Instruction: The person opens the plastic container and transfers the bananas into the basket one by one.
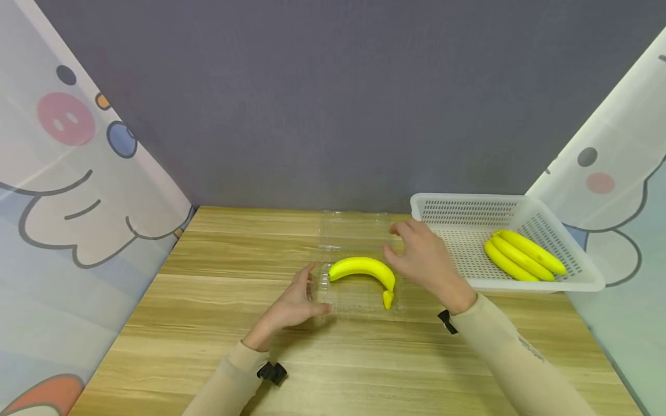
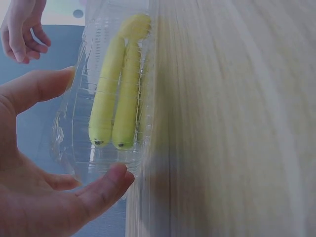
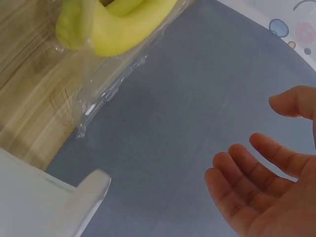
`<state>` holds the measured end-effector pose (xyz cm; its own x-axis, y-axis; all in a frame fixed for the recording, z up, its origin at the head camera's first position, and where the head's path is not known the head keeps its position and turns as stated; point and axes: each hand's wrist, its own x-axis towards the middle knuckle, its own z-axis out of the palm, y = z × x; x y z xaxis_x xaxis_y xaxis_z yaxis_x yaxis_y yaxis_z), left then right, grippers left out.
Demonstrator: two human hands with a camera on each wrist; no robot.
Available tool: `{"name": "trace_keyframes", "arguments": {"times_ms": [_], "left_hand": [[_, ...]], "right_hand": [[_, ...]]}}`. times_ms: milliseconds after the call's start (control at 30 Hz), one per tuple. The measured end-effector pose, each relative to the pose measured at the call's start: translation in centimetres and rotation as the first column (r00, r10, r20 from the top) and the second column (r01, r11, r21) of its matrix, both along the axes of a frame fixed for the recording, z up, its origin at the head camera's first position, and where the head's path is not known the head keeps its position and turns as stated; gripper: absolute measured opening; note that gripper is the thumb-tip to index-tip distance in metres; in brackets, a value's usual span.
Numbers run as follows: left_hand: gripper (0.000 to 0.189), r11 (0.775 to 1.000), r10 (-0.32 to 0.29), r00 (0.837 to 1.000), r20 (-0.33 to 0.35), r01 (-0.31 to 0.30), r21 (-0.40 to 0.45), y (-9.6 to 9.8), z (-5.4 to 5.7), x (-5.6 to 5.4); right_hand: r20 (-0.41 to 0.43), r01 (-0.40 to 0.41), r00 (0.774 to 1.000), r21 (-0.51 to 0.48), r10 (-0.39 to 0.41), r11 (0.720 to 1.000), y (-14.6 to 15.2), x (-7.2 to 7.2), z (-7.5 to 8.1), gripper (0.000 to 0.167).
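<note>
A clear plastic clamshell box [image 1: 359, 301] lies on the table with its lid [image 1: 354, 231] folded back toward the wall. Inside it a yellow banana [image 1: 364, 266] curves along the far side and down at the right. Through the box's wall in the left wrist view, two dark-tipped banana ends [image 2: 101, 133] show side by side. My left hand [image 1: 291, 303] grips the box's left end, thumb at the near corner and fingers at the far one. Above the right of the box, near the lid, my right hand [image 1: 421, 254] hovers with loosely bent fingers and holds nothing.
A white plastic basket [image 1: 520, 284] stands at the back right, just beyond my right hand. Several bananas [image 1: 520, 257] lie together at its right end. A grey wall [image 1: 312, 115] rises behind the wooden table [image 1: 182, 323], with cartoon-print curtains [image 1: 67, 190] at the sides.
</note>
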<state>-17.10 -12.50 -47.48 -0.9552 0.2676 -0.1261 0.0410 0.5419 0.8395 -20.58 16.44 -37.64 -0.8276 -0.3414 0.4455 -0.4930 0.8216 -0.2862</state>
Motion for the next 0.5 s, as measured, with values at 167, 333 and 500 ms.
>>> {"name": "trace_keyframes", "arguments": {"times_ms": [167, 333, 500], "left_hand": [[0.114, 1.000, 0.001, 1.000, -0.008, -0.001, -0.001, 0.0, 0.1, 0.0], [0.114, 1.000, -0.001, 1.000, -0.007, 0.001, 0.000, 0.0, 0.1, 0.0], [0.115, 1.000, -0.008, 1.000, 0.001, 0.008, -0.003, -0.1, -0.2, 0.0]], "right_hand": [[0.024, -0.015, 1.000, 0.005, 0.015, 1.000, -0.6, -0.3, 0.1, 0.031], [0.055, -0.023, 0.998, 0.007, 0.022, 1.000, -1.1, -0.4, -0.1, 0.032], [0.078, -0.030, 0.997, 0.012, 0.028, 0.999, -1.7, -0.6, -0.4, 0.032]]}}
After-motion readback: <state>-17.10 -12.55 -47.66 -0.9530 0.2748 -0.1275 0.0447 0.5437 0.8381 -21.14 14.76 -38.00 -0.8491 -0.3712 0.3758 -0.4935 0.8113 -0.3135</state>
